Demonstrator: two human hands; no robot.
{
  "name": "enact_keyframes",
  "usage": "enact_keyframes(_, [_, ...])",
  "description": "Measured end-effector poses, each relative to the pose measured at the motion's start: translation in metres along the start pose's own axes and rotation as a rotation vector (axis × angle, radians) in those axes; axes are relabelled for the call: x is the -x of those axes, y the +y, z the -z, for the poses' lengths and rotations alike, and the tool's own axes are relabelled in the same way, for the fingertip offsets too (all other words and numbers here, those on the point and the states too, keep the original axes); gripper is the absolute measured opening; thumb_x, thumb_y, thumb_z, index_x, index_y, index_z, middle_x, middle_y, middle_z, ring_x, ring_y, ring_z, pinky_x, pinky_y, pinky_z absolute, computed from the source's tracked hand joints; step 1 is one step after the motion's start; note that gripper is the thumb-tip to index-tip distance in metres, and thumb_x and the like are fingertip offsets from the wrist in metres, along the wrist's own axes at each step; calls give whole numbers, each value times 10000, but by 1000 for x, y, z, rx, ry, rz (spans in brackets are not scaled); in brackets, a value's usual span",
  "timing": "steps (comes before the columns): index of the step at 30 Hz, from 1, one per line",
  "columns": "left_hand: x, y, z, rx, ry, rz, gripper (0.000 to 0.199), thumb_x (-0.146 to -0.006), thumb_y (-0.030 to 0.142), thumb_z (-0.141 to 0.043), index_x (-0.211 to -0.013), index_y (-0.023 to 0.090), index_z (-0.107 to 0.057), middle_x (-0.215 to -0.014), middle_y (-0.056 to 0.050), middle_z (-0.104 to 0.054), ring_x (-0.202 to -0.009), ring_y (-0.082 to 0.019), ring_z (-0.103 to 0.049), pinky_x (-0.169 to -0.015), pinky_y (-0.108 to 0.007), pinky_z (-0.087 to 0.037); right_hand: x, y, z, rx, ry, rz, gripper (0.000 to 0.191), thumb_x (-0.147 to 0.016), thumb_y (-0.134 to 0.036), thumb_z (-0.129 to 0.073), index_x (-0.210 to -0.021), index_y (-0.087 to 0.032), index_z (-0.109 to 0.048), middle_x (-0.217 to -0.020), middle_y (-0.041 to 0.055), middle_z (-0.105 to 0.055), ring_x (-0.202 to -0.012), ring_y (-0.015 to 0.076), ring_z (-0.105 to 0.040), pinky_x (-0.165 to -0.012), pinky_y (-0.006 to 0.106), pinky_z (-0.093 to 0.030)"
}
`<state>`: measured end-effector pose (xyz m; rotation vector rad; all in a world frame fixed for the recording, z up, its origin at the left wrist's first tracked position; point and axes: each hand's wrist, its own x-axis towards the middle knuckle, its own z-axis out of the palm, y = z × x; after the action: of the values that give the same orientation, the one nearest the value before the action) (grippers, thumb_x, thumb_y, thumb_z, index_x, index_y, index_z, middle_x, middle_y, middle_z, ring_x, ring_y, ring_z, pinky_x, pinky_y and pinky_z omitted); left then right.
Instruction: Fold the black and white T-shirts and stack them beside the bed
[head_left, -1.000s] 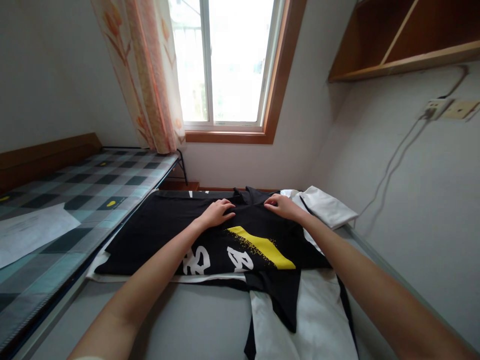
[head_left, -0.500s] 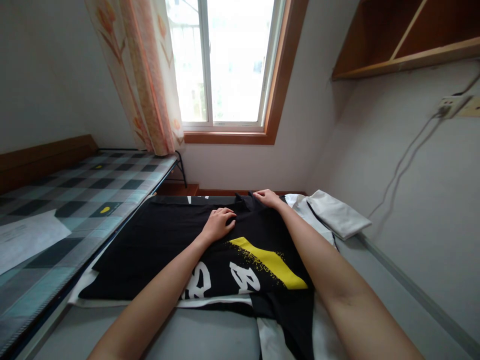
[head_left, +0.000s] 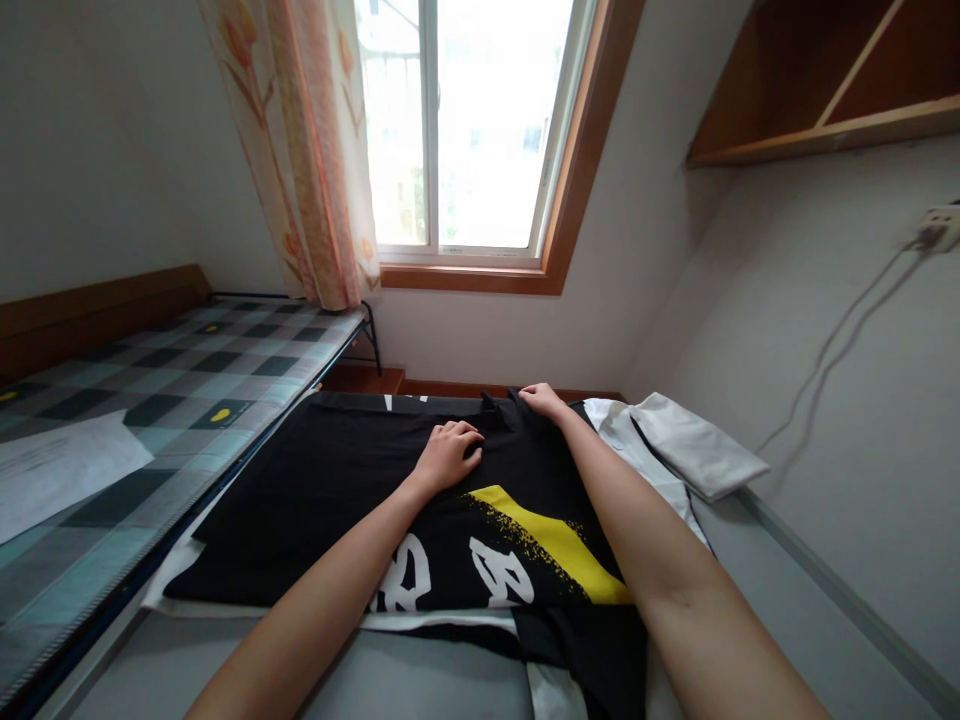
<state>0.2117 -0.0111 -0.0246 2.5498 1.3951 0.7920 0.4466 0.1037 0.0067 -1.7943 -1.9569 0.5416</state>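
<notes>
A black T-shirt [head_left: 300, 480] with a yellow stripe and white lettering lies spread out over a white garment [head_left: 169, 580], whose edges show on the left and along the near side. On the middle of the black cloth rests my left hand [head_left: 450, 455], palm down, its fingers slightly bent and apart. Farther off, my right hand [head_left: 541, 400] has its fingers closed on the bunched far edge of the T-shirt; the fingertips are partly hidden. A sleeve of the shirt trails toward me beside my right forearm.
The clothes lie on a grey surface [head_left: 420, 675]. To its right rests a folded white cloth [head_left: 697, 440], close to the wall. A bed with a checked cover [head_left: 262, 365] stands on the left, with a paper sheet [head_left: 67, 470] on it. A wooden shelf [head_left: 832, 130] hangs at upper right.
The view has turned a little to the left, so everything sits farther right. Both hands stay at about the same places on the T-shirt.
</notes>
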Motion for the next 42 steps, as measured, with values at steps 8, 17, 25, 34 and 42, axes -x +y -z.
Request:
enact_keyframes(8, [0, -1, 1, 11, -5, -3, 227, -875, 297, -555, -1050, 255, -694, -1122, -42, -660, -1054, -229, -556, -926, -390, -400, 36, -11, 36, -360, 215, 33, 448, -824, -453, -599, -1160, -172, -693, -1175, 114, -693, -1078, 248, -638, -959, 364, -480])
enact_keyframes(17, [-1, -4, 1, 9, -28, 6, 243, -874, 315, -559, -1065, 253, -695, -1136, -51, -655, -1083, -232, -552, -953, -396, -403, 161, -7, 89, -344, -417, 286, 447, -739, -596, -665, -941, -216, -785, -1042, 56, -743, -1049, 265, -642, -947, 356, -477])
enact_keyframes(25, [1, -1, 3, 98, 24, 32, 191, -882, 309, -544, -999, 219, -665, -1066, -60, -685, -1060, -235, -600, -939, -387, -435, 182, 25, 68, -276, -390, 141, 471, -803, -568, -591, -1016, -182, -759, -891, 81, -750, -825, 222, -670, -745, 321, -523])
enact_keyframes(34, [-12, 16, -12, 547, -41, 249, 478, -868, 432, -543, -1286, 203, -587, -937, -45, -717, -886, -193, -651, -845, -326, -505, 172, 57, 22, 23, 247, -23, 530, -870, -455, -515, -1313, -169, -570, -1151, 138, -661, -1072, 259, -610, -947, 389, -457])
enact_keyframes(42, [-35, 24, -21, 916, 89, 500, 363, -794, 476, -627, -854, 139, -746, -880, -86, -731, -854, -211, -647, -793, -326, -510, 159, 53, 8, -72, 367, -98, 424, -835, -326, -534, -1209, -164, -652, -1281, 142, -617, -1207, 304, -539, -1043, 472, -387])
